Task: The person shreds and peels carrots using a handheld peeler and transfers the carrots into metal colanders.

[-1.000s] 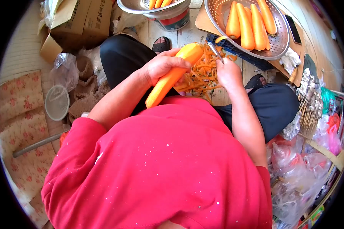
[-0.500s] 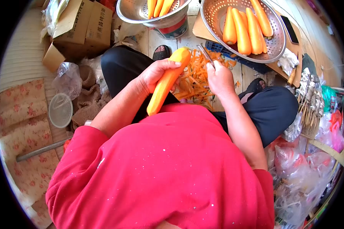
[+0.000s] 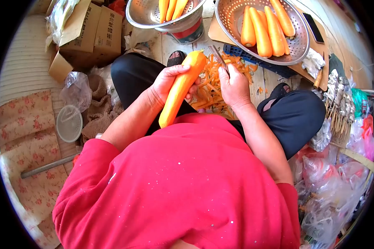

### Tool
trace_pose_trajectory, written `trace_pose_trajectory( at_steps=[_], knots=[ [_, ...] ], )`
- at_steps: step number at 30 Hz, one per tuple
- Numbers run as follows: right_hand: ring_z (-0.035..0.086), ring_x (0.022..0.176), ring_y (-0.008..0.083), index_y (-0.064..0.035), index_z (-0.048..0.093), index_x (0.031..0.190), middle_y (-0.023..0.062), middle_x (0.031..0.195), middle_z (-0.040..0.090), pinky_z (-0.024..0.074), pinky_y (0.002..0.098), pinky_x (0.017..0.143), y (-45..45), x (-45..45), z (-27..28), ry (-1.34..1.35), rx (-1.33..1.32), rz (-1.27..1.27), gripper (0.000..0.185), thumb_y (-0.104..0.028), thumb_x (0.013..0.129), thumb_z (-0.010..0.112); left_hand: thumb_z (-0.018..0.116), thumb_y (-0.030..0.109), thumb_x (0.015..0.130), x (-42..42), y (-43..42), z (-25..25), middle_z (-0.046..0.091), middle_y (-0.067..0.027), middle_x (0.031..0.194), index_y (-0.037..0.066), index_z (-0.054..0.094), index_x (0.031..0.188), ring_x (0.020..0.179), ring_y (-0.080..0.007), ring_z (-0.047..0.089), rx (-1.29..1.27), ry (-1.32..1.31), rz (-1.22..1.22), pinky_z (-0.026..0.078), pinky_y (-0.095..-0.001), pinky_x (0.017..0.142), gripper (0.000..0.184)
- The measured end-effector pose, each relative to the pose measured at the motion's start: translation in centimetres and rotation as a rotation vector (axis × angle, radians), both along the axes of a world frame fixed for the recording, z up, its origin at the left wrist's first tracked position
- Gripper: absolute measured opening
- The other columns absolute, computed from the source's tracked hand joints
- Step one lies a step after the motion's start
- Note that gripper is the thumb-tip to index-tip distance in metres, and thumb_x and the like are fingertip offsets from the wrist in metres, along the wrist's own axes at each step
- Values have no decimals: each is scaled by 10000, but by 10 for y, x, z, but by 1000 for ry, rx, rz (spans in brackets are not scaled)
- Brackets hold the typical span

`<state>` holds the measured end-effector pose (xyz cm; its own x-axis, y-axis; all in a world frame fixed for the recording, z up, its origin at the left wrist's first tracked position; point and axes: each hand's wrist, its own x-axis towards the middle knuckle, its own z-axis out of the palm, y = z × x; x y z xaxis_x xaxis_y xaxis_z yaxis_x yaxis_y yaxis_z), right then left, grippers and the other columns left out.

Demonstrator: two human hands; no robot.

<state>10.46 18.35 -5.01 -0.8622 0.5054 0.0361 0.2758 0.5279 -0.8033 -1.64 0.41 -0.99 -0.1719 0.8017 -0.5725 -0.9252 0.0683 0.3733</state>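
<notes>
A large carrot [image 3: 179, 92] with smooth, bright flesh is tilted across my lap, its thick end up and away from me. My left hand [image 3: 169, 81] is wrapped round its middle, thumb on top. To the right, my right hand [image 3: 235, 85] grips a metal peeler [image 3: 217, 55] whose head points up and left, apart from the carrot. Orange peelings [image 3: 212, 85] lie heaped on the floor below and between both hands.
A colander [image 3: 232, 25] holding several carrots rests on a board at the upper right, near a phone [image 3: 313, 27]. Another colander [image 3: 141, 18] with carrots sits on a bucket [image 3: 187, 34]. A cardboard box [image 3: 87, 41] stands left; skewers [image 3: 340, 110] and plastic bags [image 3: 328, 186] lie right.
The peeler and my right hand have shifted slightly left, nearer the carrot's thick end. My left hand still holds the carrot in nearly the same place. The view has moved a little.
</notes>
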Motion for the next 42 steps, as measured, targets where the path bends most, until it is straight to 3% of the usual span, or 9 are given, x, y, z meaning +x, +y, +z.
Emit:
trace_pose_trajectory(
  at_steps=[3,4,6,10,22,26,35,38,42],
  knots=[
    [476,410,101,-51,586,879,6,604,528,386,261,373,-2,1,13,25,-777,-54,308,-353,930,570,637,325,827,1,5,3,607,-165,893,-38,533,1086,632,-262,605,37,-21,-33,537,-362,509,458],
    [476,410,101,-51,586,879,6,604,528,386,261,373,2,2,16,27,-776,-63,308,-353,930,570,641,327,821,2,5,3,608,-164,872,-29,537,1082,607,-261,598,38,-10,-81,529,-352,494,453],
    [477,387,92,-68,582,807,14,607,545,380,246,340,11,-1,17,-25,-1392,-33,327,-382,885,632,645,329,815,6,10,6,609,-162,850,-20,542,1079,582,-259,591,44,2,-133,522,-343,478,449],
    [477,395,94,-76,561,747,13,596,531,374,237,344,14,-4,12,58,-1470,-40,295,-315,847,701,676,324,786,13,20,19,603,-146,761,19,539,1099,557,-238,589,51,157,-282,486,-313,427,458],
    [578,484,100,-11,580,816,39,656,610,465,263,447,32,-13,-5,80,-670,-197,135,-127,838,646,729,269,767,4,20,49,599,-82,835,75,487,1221,580,-177,589,-182,616,-560,497,-266,500,550],
    [650,791,364,-17,618,872,201,805,659,507,421,733,24,-7,-25,-207,-107,-21,142,-128,784,612,677,294,793,-44,17,54,617,-109,845,29,511,1119,585,-202,592,-250,491,-198,509,-301,492,451],
    [628,859,412,-13,666,901,237,862,653,497,460,796,3,0,-21,-550,14,375,213,-127,747,571,604,124,790,-205,84,38,603,-155,1000,-44,501,1148,793,-221,615,-420,614,291,527,-347,726,408],
    [627,866,405,-8,669,896,242,875,649,500,460,788,5,2,-26,-552,-20,414,236,-190,752,628,662,58,746,-237,106,20,598,-157,1084,-14,486,1229,911,-243,620,-406,828,305,514,-347,821,520],
    [624,882,400,-10,661,897,242,897,646,496,459,789,14,0,-17,-595,-142,418,270,-242,758,667,714,46,646,-256,132,0,554,-203,1259,62,419,1371,1201,-309,519,-859,1534,200,409,-338,1012,783]
  ],
)
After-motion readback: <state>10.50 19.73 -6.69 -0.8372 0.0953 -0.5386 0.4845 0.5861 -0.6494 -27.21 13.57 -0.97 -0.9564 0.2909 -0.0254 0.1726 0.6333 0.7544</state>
